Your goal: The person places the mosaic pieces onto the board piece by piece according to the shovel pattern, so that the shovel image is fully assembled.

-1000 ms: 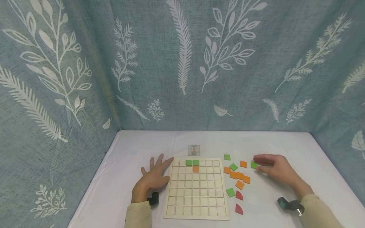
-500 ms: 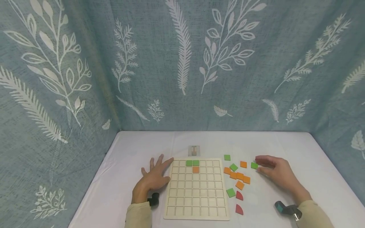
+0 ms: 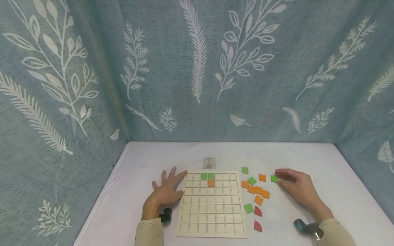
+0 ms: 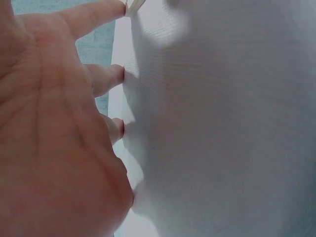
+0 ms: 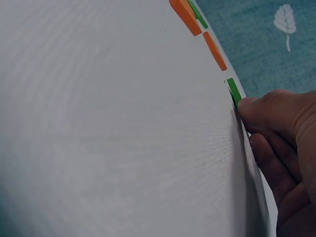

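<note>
Still touching the green tile with narrowed right fingers; cannot tell whether pinching. Keeping left fingers wide; no nearer placing.

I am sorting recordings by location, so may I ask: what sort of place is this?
Probably a curtained-off tabletop workspace: leaf-patterned curtains hang behind and beside a white-covered table, where a gridded board lies beside loose coloured tiles.

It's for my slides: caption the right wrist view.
The right hand touches a green tile, with orange tiles beyond.
</note>
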Motion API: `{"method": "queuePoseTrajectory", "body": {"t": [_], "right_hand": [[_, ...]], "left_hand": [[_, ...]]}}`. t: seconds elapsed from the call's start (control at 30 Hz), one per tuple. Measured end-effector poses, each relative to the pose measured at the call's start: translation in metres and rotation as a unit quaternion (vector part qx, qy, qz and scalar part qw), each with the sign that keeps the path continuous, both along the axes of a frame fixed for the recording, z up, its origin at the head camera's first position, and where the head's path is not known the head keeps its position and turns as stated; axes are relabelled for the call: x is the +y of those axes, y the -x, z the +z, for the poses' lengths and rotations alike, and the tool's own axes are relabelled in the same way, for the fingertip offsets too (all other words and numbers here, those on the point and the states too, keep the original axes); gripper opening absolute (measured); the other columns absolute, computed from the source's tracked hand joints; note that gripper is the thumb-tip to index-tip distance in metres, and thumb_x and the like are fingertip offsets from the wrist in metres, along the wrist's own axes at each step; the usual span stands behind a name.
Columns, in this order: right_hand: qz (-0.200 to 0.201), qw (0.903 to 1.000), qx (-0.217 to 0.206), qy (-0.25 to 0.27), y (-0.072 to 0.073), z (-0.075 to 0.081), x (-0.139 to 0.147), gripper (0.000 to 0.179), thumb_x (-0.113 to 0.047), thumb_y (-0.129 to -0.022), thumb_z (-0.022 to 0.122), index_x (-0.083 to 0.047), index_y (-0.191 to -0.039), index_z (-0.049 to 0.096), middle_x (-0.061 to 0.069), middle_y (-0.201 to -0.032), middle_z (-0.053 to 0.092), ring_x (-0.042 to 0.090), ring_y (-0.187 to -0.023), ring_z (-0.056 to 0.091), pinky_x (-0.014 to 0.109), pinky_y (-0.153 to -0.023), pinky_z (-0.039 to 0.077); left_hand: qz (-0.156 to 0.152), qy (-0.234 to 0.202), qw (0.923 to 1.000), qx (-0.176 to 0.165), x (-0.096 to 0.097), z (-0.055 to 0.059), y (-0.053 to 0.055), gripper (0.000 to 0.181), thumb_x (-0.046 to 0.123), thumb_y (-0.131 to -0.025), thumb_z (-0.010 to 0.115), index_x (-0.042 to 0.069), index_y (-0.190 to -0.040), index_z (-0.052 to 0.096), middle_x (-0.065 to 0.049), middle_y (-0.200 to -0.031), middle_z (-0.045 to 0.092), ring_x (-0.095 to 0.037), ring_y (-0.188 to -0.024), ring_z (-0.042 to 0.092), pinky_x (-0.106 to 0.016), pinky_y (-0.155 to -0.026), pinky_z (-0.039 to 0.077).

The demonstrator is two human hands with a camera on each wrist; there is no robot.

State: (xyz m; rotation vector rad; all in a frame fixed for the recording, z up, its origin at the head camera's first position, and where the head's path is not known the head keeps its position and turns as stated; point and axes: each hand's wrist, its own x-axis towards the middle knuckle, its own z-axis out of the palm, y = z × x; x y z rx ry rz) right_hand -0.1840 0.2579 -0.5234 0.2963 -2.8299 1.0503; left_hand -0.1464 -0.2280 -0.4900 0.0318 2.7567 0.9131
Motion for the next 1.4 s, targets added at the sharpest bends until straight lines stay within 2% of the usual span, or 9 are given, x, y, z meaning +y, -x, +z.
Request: {"method": "queuePoseTrajectory", "body": {"t": [0.2, 0.33, 0.47, 0.57, 0.63, 0.83, 0.97, 1.2, 1.4], "right_hand": [[-0.018, 0.9998, -0.004, -0.007, -0.004, 0.002, 0.0, 0.041, -0.008, -0.095, 0.081, -0.009, -0.135, 0.075, 0.009, -0.129, 0.081, 0.037, -0.123, 0.076, 0.055, -0.106, 0.058], [-0.028, 0.9996, -0.002, 0.001, -0.008, 0.013, -0.005, 0.041, -0.008, -0.095, 0.082, -0.01, -0.136, 0.075, 0.009, -0.129, 0.081, 0.035, -0.123, 0.076, 0.047, -0.103, 0.061], [-0.024, 0.9992, 0.027, 0.017, -0.011, 0.03, -0.013, 0.041, -0.007, -0.093, 0.085, -0.012, -0.133, 0.077, 0.007, -0.126, 0.082, 0.033, -0.119, 0.078, 0.023, -0.097, 0.062], [-0.011, 0.998, 0.056, 0.025, -0.013, 0.041, -0.019, 0.043, -0.006, -0.091, 0.088, -0.012, -0.132, 0.078, 0.006, -0.123, 0.083, 0.027, -0.114, 0.079, 0.002, -0.094, 0.051], [0.0, 0.9966, 0.074, 0.036, -0.014, 0.047, -0.024, 0.044, -0.004, -0.089, 0.088, -0.012, -0.131, 0.078, 0.007, -0.122, 0.083, 0.022, -0.112, 0.08, -0.002, -0.093, 0.046], [0.032, 0.99, 0.114, 0.077, -0.012, 0.057, -0.04, 0.044, 0.002, -0.086, 0.089, -0.011, -0.128, 0.079, 0.008, -0.118, 0.084, -0.002, -0.107, 0.076, 0.001, -0.094, 0.049], [0.048, 0.9867, 0.123, 0.095, -0.007, 0.059, -0.052, 0.043, 0.002, -0.086, 0.089, -0.011, -0.127, 0.08, 0.007, -0.116, 0.084, -0.008, -0.106, 0.073, 0.004, -0.093, 0.053], [0.064, 0.9859, 0.093, 0.124, 0.003, 0.062, -0.073, 0.038, -0.002, -0.091, 0.086, -0.013, -0.127, 0.08, 0.005, -0.118, 0.084, 0.006, -0.108, 0.079, 0.009, -0.095, 0.056], [0.08, 0.9841, 0.076, 0.139, 0.011, 0.063, -0.09, 0.036, -0.005, -0.093, 0.085, -0.014, -0.128, 0.08, 0.002, -0.12, 0.083, 0.016, -0.111, 0.08, 0.02, -0.099, 0.061]], "left_hand": [[0.005, -0.012, 0.9999, -0.005, 0.002, -0.001, -0.001, 0.086, 0.008, -0.082, 0.067, 0.016, -0.166, 0.048, -0.029, -0.181, 0.017, -0.062, -0.165, -0.003, -0.091, -0.118, -0.013], [0.006, -0.012, 0.9999, -0.006, 0.001, -0.001, -0.001, 0.086, 0.008, -0.083, 0.068, 0.017, -0.166, 0.048, -0.028, -0.181, 0.016, -0.062, -0.165, -0.004, -0.091, -0.118, -0.013], [0.004, -0.004, 1.0, -0.004, 0.0, -0.001, 0.0, 0.086, 0.009, -0.083, 0.069, 0.018, -0.166, 0.048, -0.028, -0.181, 0.015, -0.062, -0.165, -0.004, -0.092, -0.118, -0.011], [0.002, 0.0, 1.0, -0.003, 0.0, 0.0, 0.0, 0.086, 0.01, -0.083, 0.069, 0.019, -0.166, 0.048, -0.028, -0.181, 0.015, -0.063, -0.165, -0.003, -0.093, -0.117, -0.011], [0.001, 0.0, 1.0, 0.0, 0.0, 0.001, 0.0, 0.085, 0.01, -0.083, 0.069, 0.018, -0.166, 0.049, -0.029, -0.181, 0.016, -0.063, -0.165, -0.003, -0.093, -0.117, -0.01], [-0.001, -0.012, 0.9999, -0.001, 0.0, 0.0, 0.0, 0.086, 0.009, -0.083, 0.068, 0.018, -0.166, 0.049, -0.029, -0.181, 0.016, -0.062, -0.165, -0.004, -0.092, -0.117, -0.013], [0.0, -0.022, 0.9997, 0.005, -0.001, -0.007, 0.002, 0.087, 0.01, -0.082, 0.066, 0.02, -0.166, 0.048, -0.028, -0.181, 0.016, -0.062, -0.165, -0.005, -0.091, -0.117, -0.016], [0.0, -0.012, 0.9998, 0.015, -0.008, -0.03, 0.01, 0.087, 0.014, -0.083, 0.065, 0.026, -0.167, 0.047, -0.025, -0.183, 0.015, -0.06, -0.166, -0.006, -0.092, -0.116, -0.014], [0.004, -0.017, 0.9997, 0.018, -0.005, -0.024, 0.007, 0.087, 0.013, -0.082, 0.065, 0.024, -0.166, 0.048, -0.026, -0.182, 0.016, -0.061, -0.166, -0.005, -0.092, -0.116, -0.013]]}}
